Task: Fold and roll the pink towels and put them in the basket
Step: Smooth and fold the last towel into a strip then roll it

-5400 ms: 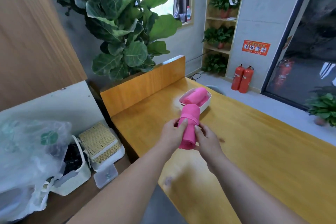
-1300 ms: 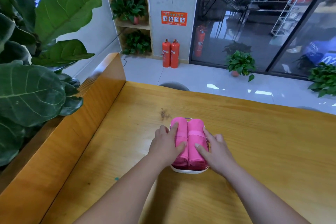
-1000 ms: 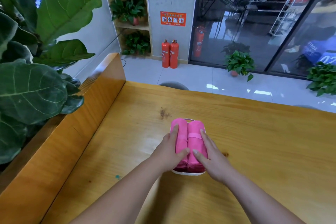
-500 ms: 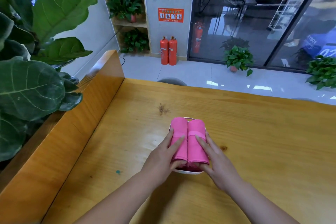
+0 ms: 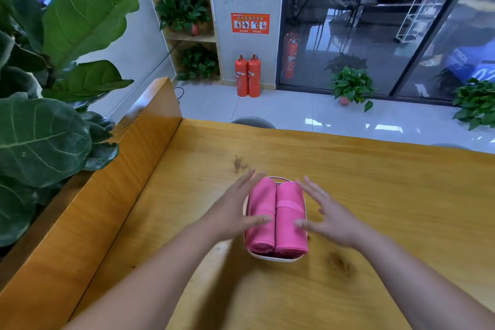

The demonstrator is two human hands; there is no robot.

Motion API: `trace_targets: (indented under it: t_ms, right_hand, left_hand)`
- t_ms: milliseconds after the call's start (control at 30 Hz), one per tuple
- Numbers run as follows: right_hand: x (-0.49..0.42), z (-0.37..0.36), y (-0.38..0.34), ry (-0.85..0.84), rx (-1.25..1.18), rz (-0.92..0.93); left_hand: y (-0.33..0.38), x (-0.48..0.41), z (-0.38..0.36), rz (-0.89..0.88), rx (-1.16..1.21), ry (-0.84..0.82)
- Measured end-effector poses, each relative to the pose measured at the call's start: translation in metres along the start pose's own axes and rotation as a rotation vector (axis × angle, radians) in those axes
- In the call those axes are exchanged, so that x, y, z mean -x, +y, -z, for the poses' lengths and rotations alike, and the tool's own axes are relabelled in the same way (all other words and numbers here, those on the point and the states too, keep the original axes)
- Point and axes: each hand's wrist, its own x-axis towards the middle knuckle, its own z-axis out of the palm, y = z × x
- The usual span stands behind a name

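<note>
— What do we see around us?
— A fiddle-leaf plant [image 5: 53,83] on our left, behind the raised side panel [image 5: 120,182] of the wooden table [image 5: 388,195]. Two red fire extinguishers [image 5: 247,76] stand by the far wall. Our hands hide the sides of the white basket [image 5: 276,259].
— And our hands?
— Our left hand [image 5: 233,211] and right hand [image 5: 329,217] flank it, fingers straight and spread, gripping nothing. Each thumb lies over one of the two rolled pink towels [image 5: 290,220] in the basket. We cannot tell whether they touch.

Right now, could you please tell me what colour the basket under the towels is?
White; the basket rim shows best in the head view.
</note>
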Motion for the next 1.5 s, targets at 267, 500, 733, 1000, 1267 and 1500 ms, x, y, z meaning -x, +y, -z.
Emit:
trace_targets:
  t_ms: [267, 500, 733, 1000, 1267, 1500]
  right_hand:
    - [-0.065, 0.027, -0.007, -0.181, 0.088, -0.169]
    - [-0.071, 0.02, 0.001, -0.219, -0.013, -0.126]
    - [-0.074, 0.019, -0.008, -0.227, 0.163, -0.095]
    - [-0.002, -0.05, 0.004, 0.095, 0.274, -0.028]
    - [0.0, -0.069, 0.008, 0.17, 0.1, -0.08]
    - [0.037, -0.106, -0.005, 0.226, -0.484, -0.172]
  left_hand:
    - [-0.004, -0.07, 0.008, 0.145, -0.053, -0.282]
    - [-0.015, -0.071, 0.0, 0.102, -0.063, -0.26]
    - [-0.008, -0.075, -0.001, 0.083, -0.159, -0.267]
    - [-0.01, 0.002, -0.049, 0.107, 0.058, 0.009]
    - [-0.006, 0.003, -0.057, 0.179, 0.074, 0.038]
    - [0.007, 0.04, -0.083, 0.334, 0.591, 0.242]
